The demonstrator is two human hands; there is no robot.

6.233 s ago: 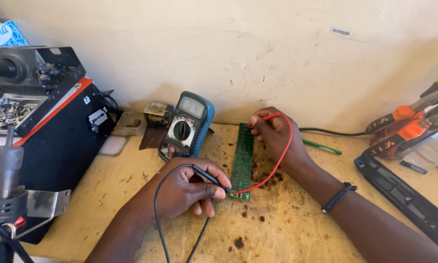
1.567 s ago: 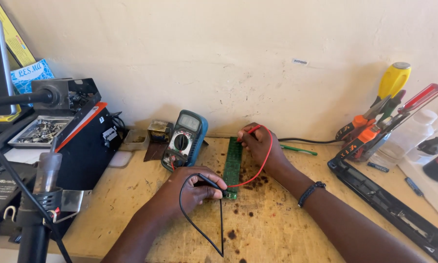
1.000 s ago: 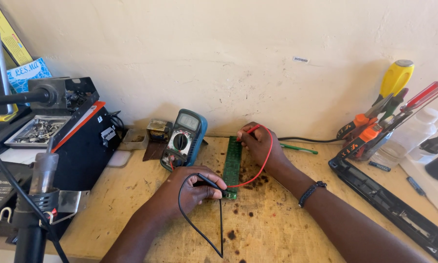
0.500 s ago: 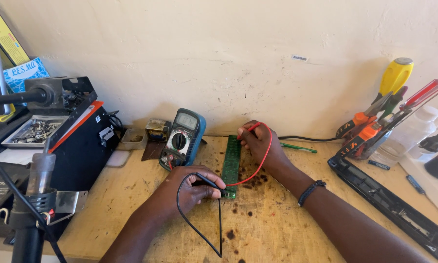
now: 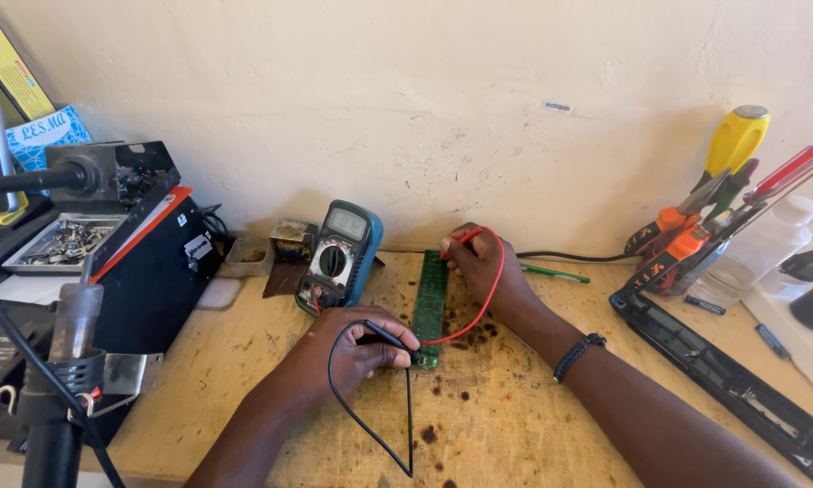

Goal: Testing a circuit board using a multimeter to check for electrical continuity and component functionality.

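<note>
Cream plaster wall (image 5: 479,81), scuffed and stained, backs the worn wooden tabletop (image 5: 515,425) that we look down on. At the far left we see a black stand (image 5: 50,425) with a clamp, and behind it a black box with an orange edge (image 5: 154,271) carrying a metal tray of small parts (image 5: 59,244). Further right, a blue-cased multimeter (image 5: 339,258) leans back near the wall, its dial facing us, with a small brown component (image 5: 291,239) just beside it. Our left hand (image 5: 352,352) is closed around the black probe (image 5: 387,336), pinching it between thumb and fingers, its tip touching the near end of the narrow green circuit board (image 5: 431,303); the black lead (image 5: 370,434) loops down toward us. That board lies flat on the tabletop between our two hands, running from near us toward the wall. Our right hand (image 5: 483,271) is closed on the red probe (image 5: 461,242) and rests at the board's far end, while the red lead (image 5: 483,303) arcs over the hand and back toward the left hand. A dark band (image 5: 578,357) circles the right wrist. Right of that, a green pen-like tool (image 5: 556,271) lies by the wall, and at the far right a holder of pliers and screwdrivers (image 5: 709,217) stands above a long black strip (image 5: 723,380).
</note>
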